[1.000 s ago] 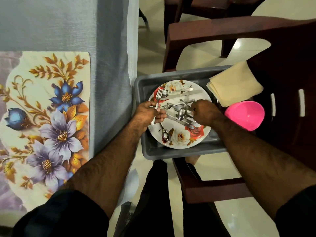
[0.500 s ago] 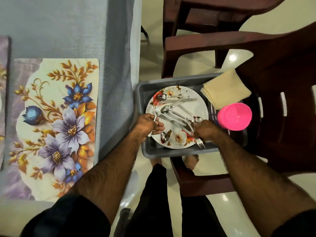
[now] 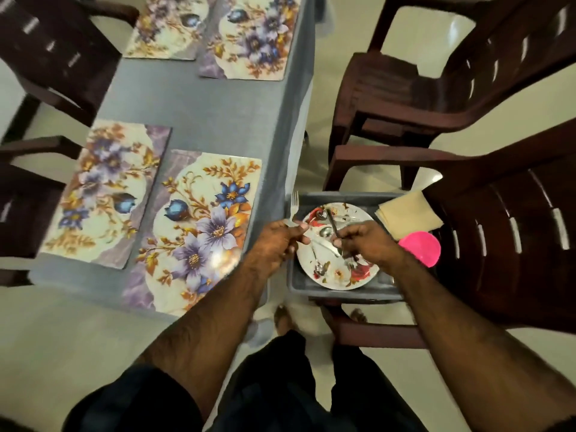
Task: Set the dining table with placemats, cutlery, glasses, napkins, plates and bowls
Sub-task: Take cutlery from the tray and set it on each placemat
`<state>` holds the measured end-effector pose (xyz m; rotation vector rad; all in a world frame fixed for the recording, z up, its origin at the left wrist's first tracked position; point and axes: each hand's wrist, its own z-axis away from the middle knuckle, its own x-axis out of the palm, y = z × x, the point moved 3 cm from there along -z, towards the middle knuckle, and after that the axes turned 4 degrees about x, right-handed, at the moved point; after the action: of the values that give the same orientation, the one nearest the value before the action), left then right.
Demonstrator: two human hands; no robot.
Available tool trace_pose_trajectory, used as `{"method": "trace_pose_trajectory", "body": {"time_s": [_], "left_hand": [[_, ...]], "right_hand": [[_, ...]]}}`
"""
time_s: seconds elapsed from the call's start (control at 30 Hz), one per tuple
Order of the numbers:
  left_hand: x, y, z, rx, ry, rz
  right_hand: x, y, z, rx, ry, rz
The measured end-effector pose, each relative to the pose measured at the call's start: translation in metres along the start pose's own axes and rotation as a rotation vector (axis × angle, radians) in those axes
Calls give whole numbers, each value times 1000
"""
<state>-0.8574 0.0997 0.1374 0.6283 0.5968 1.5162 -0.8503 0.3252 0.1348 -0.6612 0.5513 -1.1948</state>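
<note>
My left hand (image 3: 277, 241) grips a fork (image 3: 293, 207) by its handle, tines pointing up and away, at the left rim of a grey bin (image 3: 336, 289). My right hand (image 3: 364, 241) pinches a dark-looking piece of cutlery (image 3: 333, 224) above the floral plate (image 3: 343, 275) that lies in the bin. Loose spoons (image 3: 325, 232) and other cutlery rest on the plate. Folded beige napkins (image 3: 408, 213) and a pink bowl (image 3: 420, 247) sit at the bin's right side. Several floral placemats lie on the grey table (image 3: 218, 120); the nearest placemat (image 3: 199, 229) is just left of my left hand.
The bin stands on the seat of a dark brown plastic chair (image 3: 498, 238). A second brown chair (image 3: 436, 88) stands behind it, and more chairs (image 3: 46, 57) line the table's far left side. My feet show on the pale floor below the bin.
Both hands have lifted off the plate, the left bringing a fork up, the right raising a piece of cutlery. The view has pulled back and now shows the whole table with several placemats.
</note>
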Motion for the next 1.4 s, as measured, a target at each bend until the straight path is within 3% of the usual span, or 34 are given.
{"method": "trace_pose_trajectory", "body": {"time_s": [0.13,0.23,0.3,0.5,0.67,0.77,0.87,1.0,1.2,1.4], "left_hand": [[-50,28,29,40,2,183],[-97,38,41,34,37,333],[-129,38,42,20,45,427],[-239,28,44,-82,-45,634],[-327,22,44,-155,-168,489],[-362,24,55,-176,-204,134],[-384,24,59,-131,-124,-120],[-402,26,51,-144,25,-18],[-409,27,47,-150,-13,44],[-386,37,64,-130,-137,-75]], "right_hand": [[6,-30,13,-90,282,-232],[34,-44,14,-115,364,-293],[65,-52,12,-100,348,-301],[227,-90,-8,-105,88,-416],[337,-125,-16,-167,75,-600],[358,-123,-14,-182,196,-551],[360,-126,-4,-203,280,-568],[362,-128,7,-130,359,-574],[378,-91,1,241,185,-440],[392,-94,24,52,83,-25]]}}
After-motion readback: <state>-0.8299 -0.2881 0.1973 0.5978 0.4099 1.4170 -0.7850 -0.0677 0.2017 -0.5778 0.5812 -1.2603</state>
